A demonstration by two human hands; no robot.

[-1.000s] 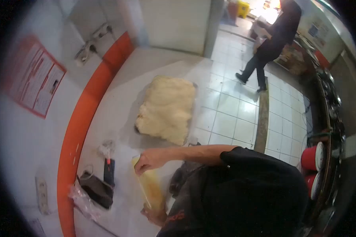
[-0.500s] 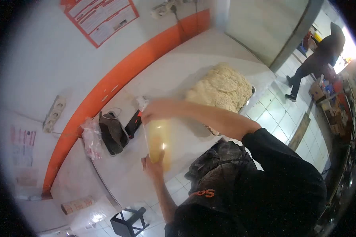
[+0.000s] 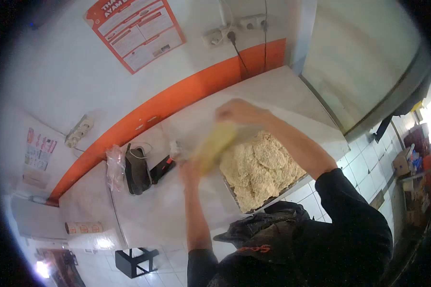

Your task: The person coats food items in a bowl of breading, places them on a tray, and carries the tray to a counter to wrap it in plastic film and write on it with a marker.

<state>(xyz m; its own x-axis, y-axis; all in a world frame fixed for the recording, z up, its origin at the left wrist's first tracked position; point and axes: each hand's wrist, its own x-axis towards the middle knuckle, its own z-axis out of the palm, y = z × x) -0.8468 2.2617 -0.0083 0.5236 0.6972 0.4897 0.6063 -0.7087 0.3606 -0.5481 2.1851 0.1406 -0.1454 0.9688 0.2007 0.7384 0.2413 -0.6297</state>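
A long, shiny yellow thing (image 3: pixel 219 143), smeared by motion, spans the space between my hands; its exact kind is unclear. My right hand (image 3: pixel 242 113) is closed at its upper end, above the tray's far left corner. Lower down, my left hand (image 3: pixel 190 173) grips its other end over the white table (image 3: pixel 153 217); the fingers are blurred. Close on the right lies a heap of pale, crumb-coated flat pieces (image 3: pixel 263 167), piled in a dark-edged tray (image 3: pixel 285 195) at the table's near edge.
Left of my left hand lie a black-and-red object (image 3: pixel 162 169), a dark grey case (image 3: pixel 137 171) and a clear plastic bag (image 3: pixel 115 167). A printed roll (image 3: pixel 84 227) rests farther left. A black stool (image 3: pixel 134 262) stands on the floor below. Power sockets (image 3: pixel 234 32) hang on the wall.
Both hands have carried the yellow thing rightward toward the tray, and it has gone from nearly upright to slanted. The view has shifted; the person at the right is now mostly out of sight.
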